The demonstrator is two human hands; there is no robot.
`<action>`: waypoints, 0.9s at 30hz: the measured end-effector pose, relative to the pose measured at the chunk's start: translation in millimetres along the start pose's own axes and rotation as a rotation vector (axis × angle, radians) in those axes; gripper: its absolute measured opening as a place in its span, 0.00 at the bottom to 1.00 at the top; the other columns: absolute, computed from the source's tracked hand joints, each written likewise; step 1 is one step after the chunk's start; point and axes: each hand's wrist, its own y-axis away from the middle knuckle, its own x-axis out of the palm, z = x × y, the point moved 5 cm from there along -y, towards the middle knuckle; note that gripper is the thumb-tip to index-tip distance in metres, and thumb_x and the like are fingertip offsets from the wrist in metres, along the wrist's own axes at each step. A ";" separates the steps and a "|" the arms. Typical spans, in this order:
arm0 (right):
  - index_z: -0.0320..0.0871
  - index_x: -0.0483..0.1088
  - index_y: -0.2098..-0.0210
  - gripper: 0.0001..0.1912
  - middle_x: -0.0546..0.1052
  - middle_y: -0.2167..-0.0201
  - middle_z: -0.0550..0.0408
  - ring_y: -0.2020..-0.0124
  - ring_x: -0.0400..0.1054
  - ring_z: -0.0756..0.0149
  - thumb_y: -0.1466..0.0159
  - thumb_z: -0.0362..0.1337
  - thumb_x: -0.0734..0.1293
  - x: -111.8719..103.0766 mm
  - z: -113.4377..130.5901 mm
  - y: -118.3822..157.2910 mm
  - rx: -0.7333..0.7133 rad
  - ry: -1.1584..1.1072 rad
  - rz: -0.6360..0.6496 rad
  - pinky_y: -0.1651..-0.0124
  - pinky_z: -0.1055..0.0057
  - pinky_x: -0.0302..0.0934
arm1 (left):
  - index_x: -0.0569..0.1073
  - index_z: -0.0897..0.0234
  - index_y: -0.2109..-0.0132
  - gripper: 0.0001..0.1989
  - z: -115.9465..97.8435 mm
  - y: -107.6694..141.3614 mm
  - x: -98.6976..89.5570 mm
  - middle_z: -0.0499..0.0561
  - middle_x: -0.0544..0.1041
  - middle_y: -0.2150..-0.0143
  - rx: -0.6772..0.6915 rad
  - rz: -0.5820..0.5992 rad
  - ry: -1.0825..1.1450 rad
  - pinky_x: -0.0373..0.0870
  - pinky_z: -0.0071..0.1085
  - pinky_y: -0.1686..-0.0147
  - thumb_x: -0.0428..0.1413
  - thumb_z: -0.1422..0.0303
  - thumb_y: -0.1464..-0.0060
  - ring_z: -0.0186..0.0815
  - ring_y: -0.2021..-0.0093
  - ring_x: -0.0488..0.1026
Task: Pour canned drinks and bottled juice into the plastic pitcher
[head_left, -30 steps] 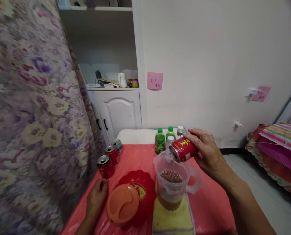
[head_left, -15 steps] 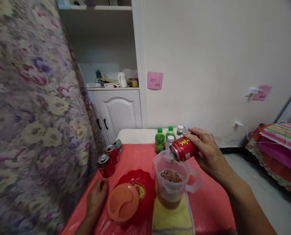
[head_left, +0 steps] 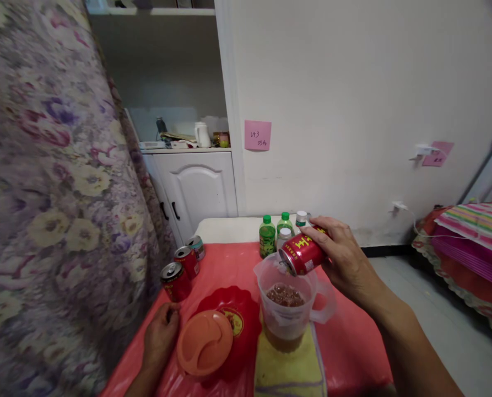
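Note:
My right hand (head_left: 345,259) grips a red drink can (head_left: 302,253), tipped mouth-down over a clear plastic pitcher (head_left: 287,309). Brown foamy liquid fills the pitcher's lower part. The pitcher stands on a yellow cloth (head_left: 289,369). My left hand (head_left: 161,336) rests on the red table cover (head_left: 353,347), fingers loosely curled, holding nothing. It lies beside an orange lid (head_left: 204,342) that sits on a red plate (head_left: 239,314).
Three cans (head_left: 175,280) stand in a row at the table's left edge, by a floral curtain (head_left: 55,193). Green and white bottles (head_left: 267,236) stand behind the pitcher. A white cabinet (head_left: 196,182) is at the back, a bed with a striped blanket (head_left: 472,226) at right.
The view has shifted slightly; the can stays tipped over the pitcher and the liquid keeps pouring. My left hand has not moved.

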 end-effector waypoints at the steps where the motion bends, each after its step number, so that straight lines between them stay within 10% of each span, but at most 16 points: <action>1: 0.48 0.63 0.37 0.25 0.67 0.38 0.43 0.35 0.58 0.53 0.30 0.24 0.59 0.4 0.4 -0.1 0.001 -0.003 0.004 0.36 0.49 0.62 | 0.74 0.59 0.61 0.13 0.1 0.0 0.0 0.51 0.84 0.62 0.000 0.000 0.001 0.72 0.32 0.61 0.49 0.59 0.47 0.42 0.62 0.80; 27: 0.53 0.59 0.34 0.31 0.66 0.39 0.43 0.36 0.60 0.49 0.32 0.23 0.60 0.5 3.7 -0.3 -0.051 0.045 -0.005 0.39 0.44 0.65 | 0.74 0.59 0.62 0.12 3.2 0.2 2.2 0.51 0.83 0.61 -0.005 0.007 0.020 0.72 0.32 0.58 0.49 0.60 0.48 0.42 0.59 0.79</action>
